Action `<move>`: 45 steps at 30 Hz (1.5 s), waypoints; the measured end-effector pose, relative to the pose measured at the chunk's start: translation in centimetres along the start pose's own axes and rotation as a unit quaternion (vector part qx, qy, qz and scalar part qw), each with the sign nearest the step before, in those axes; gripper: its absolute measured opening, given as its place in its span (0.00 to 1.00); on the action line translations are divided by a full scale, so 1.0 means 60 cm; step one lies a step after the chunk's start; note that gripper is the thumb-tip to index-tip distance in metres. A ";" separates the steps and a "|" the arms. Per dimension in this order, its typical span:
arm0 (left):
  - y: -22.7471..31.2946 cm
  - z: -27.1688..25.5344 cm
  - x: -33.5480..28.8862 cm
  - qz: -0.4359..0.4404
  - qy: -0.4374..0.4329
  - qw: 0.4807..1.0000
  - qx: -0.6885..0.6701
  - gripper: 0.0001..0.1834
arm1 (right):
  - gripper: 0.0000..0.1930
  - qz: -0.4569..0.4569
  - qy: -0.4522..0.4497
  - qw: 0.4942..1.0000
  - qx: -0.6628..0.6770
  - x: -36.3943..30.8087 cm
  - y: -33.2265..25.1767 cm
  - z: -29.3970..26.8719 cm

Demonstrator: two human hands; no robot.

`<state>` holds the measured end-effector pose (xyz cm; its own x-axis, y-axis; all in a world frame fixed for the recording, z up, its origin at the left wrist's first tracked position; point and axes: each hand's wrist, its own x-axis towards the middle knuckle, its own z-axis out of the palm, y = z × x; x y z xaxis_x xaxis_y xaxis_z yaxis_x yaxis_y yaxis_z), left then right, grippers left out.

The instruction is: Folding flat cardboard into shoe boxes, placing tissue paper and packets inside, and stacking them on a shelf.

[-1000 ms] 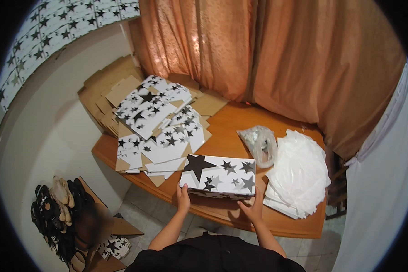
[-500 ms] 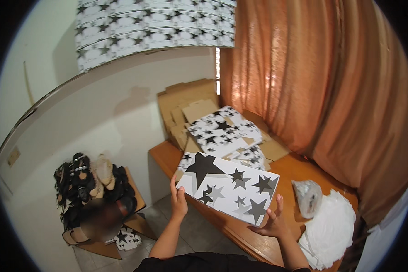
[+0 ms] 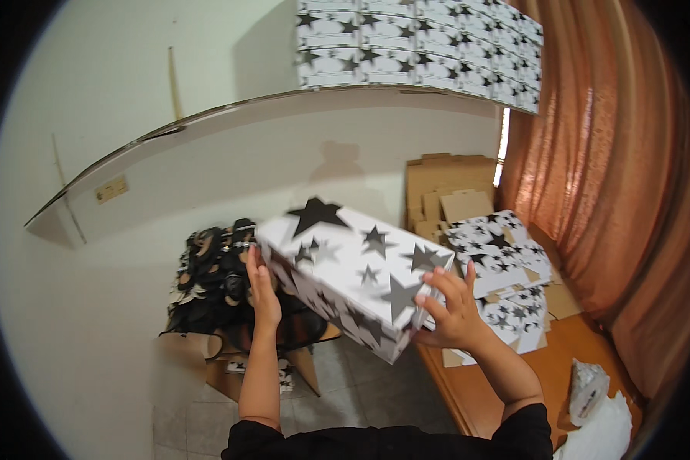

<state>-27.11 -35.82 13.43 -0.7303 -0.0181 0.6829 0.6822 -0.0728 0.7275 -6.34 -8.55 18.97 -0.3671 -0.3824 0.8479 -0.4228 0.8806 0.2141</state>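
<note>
Between my hands I hold a white shoebox [image 3: 353, 268] printed with black and grey stars, its lid uppermost. The box is tilted, its right end lower than its left. My left hand [image 3: 264, 295] grips the left end with the thumb toward me. At the right end, my right hand [image 3: 451, 310] has its fingers over the corner of the lid. The box is lifted clear of the table, in front of the heap of shoes [image 3: 230, 284], and it hides part of that heap.
Stacked star-patterned boxes [image 3: 414, 46] stand on a wall shelf [image 3: 253, 98]. On the wooden table [image 3: 506, 391] lie flat star-printed cardboard pieces [image 3: 506, 253], a clear plastic bag [image 3: 589, 387] and white paper [image 3: 602, 429]. Brown cardboard [image 3: 448, 180] leans at the wall. An orange curtain [image 3: 606, 169] hangs right.
My view has swung left. Both hands have carried the shoebox from over the table toward the shelf and shoes, raising it and tipping it so its long side shows.
</note>
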 end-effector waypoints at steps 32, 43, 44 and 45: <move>0.188 -0.021 0.579 0.137 0.035 0.898 0.417 0.28 | 0.31 -0.106 0.280 0.949 -0.098 0.658 0.185 0.325; 0.167 0.044 0.662 -0.004 0.068 0.839 0.540 0.20 | 0.26 0.032 0.173 0.983 -0.048 0.662 0.262 0.416; 0.168 0.045 0.664 -0.024 0.050 0.842 0.537 0.20 | 0.26 0.056 0.128 0.990 -0.025 0.667 0.262 0.410; 0.167 0.048 0.665 -0.045 0.031 0.844 0.534 0.19 | 0.26 0.081 0.082 0.993 -0.002 0.670 0.263 0.401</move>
<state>-49.31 -34.41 48.16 -0.7589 -0.1159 0.6408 0.2433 0.8623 0.4441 -47.72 -16.78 44.77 -0.2900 -0.1850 0.9390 -0.3665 0.9278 0.0696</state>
